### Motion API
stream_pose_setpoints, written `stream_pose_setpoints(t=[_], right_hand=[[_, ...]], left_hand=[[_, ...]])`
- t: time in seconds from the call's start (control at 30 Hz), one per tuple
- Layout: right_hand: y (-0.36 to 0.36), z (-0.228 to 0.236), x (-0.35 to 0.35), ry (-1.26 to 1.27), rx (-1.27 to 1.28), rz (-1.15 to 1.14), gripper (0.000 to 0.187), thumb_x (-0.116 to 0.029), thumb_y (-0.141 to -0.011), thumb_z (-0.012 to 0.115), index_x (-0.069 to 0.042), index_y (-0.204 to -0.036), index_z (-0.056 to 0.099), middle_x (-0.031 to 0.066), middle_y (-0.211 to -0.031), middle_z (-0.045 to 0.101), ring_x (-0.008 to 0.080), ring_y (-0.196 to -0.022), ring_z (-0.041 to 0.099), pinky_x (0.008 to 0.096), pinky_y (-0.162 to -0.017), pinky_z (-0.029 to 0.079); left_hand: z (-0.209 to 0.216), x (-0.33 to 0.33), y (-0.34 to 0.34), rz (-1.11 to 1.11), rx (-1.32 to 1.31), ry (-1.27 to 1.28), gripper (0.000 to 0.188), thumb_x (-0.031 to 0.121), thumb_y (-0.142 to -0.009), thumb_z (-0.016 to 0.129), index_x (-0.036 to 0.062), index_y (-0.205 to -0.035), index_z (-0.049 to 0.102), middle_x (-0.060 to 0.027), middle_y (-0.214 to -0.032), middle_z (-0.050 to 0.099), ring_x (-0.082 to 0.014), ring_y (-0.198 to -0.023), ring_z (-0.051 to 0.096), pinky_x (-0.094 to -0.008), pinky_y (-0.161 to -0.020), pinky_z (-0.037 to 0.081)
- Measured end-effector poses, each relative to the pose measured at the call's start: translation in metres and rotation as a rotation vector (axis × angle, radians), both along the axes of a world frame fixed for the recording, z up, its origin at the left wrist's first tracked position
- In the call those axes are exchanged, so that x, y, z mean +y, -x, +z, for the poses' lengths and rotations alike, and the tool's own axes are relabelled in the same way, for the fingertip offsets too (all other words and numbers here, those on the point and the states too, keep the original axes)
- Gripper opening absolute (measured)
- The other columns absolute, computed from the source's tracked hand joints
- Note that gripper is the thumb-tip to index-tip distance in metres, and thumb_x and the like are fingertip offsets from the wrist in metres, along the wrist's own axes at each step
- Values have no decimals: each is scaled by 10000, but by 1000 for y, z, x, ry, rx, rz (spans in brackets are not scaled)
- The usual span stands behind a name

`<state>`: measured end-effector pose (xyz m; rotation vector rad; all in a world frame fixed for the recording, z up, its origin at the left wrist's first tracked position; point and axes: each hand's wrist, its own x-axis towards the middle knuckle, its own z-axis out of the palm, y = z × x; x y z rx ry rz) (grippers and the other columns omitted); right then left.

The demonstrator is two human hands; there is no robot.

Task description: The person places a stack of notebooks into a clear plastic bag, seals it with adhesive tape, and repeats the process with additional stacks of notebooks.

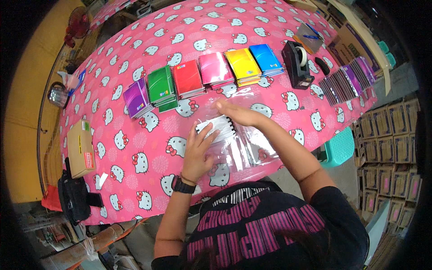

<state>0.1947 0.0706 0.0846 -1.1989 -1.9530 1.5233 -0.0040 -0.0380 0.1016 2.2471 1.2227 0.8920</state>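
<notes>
A white-paged notebook bundle with black spiral binding (221, 128) lies in or under a clear plastic bag (238, 155) near the table's front edge. My left hand (198, 152) rests on the bundle's left side with its fingers spread. At the bundle's far edge, my right hand (238, 113) has its fingers pressed together on the bag's plastic; its fingertips are partly hidden. Beyond my hands stands a row of spiral notebook stacks: purple (138, 99), green (161, 85), red (188, 77), pink (216, 68), yellow (243, 64) and blue (266, 58).
A black tape dispenser (297, 67) stands to the right, near a row of purple notebooks (346, 83). At the left are a brown box (81, 148) and a black bag (74, 195). A teal stool (339, 148) is beside the pink tablecloth (157, 130).
</notes>
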Motion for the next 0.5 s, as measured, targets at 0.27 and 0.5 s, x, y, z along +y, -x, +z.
stream_pose_setpoints(t=[0.27,0.5], right_hand=[[-135,25,20,-400,-49,-846,206,-163,-788,642,-4,-918,643,98,-836,653,187,-800,624,328,-739,480],[-306,-22,65,-154,-188,-1178,456,-479,-759,637,-44,-880,699,125,-802,670,219,-794,619,334,-831,423]], left_hand=[[-6,-6,4,36,26,65,630,-29,-603,520,92,-1220,551,-139,-1328,448,-415,-1263,333,-483,-1091,217],[-5,-2,-2,8,1,87,640,-29,-603,505,78,-1233,538,-153,-1344,429,-357,-1263,358,-493,-1097,172]])
